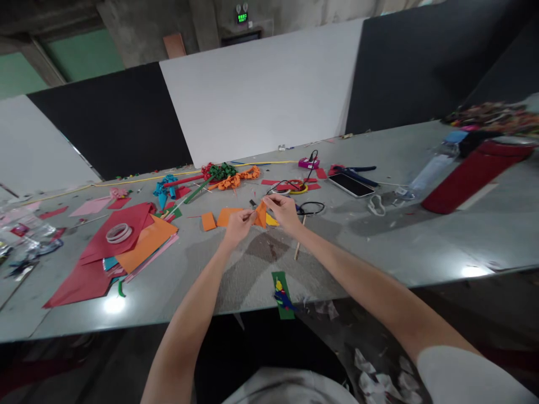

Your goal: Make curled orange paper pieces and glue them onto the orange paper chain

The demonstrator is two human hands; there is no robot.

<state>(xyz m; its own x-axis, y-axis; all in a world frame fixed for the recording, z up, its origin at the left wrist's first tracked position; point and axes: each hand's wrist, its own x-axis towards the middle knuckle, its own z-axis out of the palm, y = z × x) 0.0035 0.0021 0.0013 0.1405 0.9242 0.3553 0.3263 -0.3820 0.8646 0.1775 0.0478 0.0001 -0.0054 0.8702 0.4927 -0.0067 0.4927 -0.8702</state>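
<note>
Between my two hands is a small folded piece of orange paper, held above the grey table. My left hand pinches its left side with closed fingers. On the other side, the fingertips of my right hand grip the upper edge. Just left of my hands lie an orange paper rectangle and a larger orange sheet. A bit of yellow paper shows beneath my right hand. Near the table's front edge rests a green strip with small coloured pieces on it.
Red sheets and a roll of tape lie on the left. Orange paper flowers are at the back. To the right are a phone, pliers, a plastic bottle and a red flask.
</note>
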